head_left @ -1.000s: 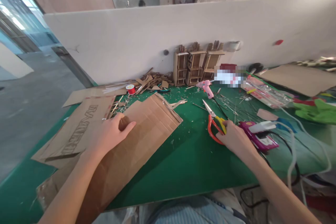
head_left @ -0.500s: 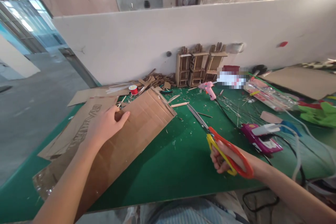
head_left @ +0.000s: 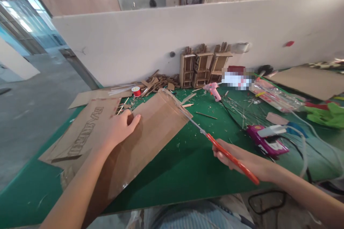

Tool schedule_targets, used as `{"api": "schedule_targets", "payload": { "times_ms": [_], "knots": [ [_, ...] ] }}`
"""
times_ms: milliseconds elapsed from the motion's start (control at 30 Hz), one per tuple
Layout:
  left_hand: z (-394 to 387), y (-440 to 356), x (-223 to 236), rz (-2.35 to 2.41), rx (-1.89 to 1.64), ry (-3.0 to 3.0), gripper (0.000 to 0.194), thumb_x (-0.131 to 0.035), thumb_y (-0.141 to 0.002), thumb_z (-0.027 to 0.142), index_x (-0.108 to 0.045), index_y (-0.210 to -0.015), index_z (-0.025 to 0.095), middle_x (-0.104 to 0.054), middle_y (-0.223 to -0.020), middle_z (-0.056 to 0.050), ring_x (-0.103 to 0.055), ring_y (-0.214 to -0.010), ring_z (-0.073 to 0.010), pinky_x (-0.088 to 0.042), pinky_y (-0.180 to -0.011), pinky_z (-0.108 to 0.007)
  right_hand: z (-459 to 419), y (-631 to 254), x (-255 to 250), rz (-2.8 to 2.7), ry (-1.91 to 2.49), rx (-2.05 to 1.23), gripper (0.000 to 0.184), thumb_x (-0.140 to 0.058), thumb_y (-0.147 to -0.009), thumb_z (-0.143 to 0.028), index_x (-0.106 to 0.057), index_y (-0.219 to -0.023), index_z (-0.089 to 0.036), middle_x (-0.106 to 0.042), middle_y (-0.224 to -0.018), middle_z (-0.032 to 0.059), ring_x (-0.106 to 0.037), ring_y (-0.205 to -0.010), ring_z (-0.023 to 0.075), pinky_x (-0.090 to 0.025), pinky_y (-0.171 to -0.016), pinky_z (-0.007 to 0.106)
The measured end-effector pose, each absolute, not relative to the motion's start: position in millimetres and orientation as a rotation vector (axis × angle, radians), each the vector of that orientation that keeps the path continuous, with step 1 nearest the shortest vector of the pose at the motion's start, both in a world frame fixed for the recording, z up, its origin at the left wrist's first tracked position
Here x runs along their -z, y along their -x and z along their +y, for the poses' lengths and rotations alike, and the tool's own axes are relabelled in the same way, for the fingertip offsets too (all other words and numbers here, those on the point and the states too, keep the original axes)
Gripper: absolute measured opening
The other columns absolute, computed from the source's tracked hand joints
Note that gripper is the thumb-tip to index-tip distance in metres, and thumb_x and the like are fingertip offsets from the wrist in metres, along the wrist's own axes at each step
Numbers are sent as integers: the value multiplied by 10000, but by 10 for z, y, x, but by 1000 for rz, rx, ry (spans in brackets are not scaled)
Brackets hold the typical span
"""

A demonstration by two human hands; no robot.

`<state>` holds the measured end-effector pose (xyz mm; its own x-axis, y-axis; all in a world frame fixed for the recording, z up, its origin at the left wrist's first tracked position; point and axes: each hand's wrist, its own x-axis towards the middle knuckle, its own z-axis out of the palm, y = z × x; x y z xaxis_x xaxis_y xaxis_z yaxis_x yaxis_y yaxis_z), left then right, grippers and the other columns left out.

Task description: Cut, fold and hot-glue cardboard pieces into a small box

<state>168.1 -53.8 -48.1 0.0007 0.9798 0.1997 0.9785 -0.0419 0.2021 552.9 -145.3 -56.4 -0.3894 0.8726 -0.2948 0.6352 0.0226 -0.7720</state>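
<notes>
My left hand grips a brown cardboard sheet along its left edge, with the thumb on top and the other fingers mostly hidden. In my right hand is a pair of scissors with an orange handle, seen nearly edge-on. Their blades reach the far right edge of the sheet, where clear tape shines; whether they are around the edge or over it I cannot tell. A second cardboard piece with printed letters lies left of my left hand.
Beyond the sheet lie cardboard scraps and a red spool. Three cardboard structures stand against the white partition. A pink glue gun trails its cable toward a purple power strip on the green table.
My left hand has moved the cardboard sheet to the right. The scissors have turned edge-on, and their blades, earlier apart from the sheet, are now at its far edge.
</notes>
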Motion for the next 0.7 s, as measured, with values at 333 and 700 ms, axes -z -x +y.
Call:
{"api": "schedule_targets", "payload": {
  "times_ms": [333, 700],
  "knots": [
    [-531, -1742, 564, 2126, -502, -2291, 410, -340, -916, 572, -460, -736, 224, -641, -692, -29, -595, -642, -209, -306, -569, -294, -1335, -5532, 580, -2012, 1650, -1293, 432, -524, -849, -598, -441, -702, -200, -380, -650, -26, -365, -554, 112, -315, -461, 241],
    [-603, -1797, 505, 2140, -483, -2300, 368, -374, -909, 541, -458, -728, 232, -615, -633, -14, -587, -620, -217, -285, -554, -292, -1315, -5607, 625, -2071, 1555, -1318, 486, -461, -843, -673, -508, -783, -192, -476, -695, -12, -418, -558, 112, -376, -463, 225]
  ]
}}
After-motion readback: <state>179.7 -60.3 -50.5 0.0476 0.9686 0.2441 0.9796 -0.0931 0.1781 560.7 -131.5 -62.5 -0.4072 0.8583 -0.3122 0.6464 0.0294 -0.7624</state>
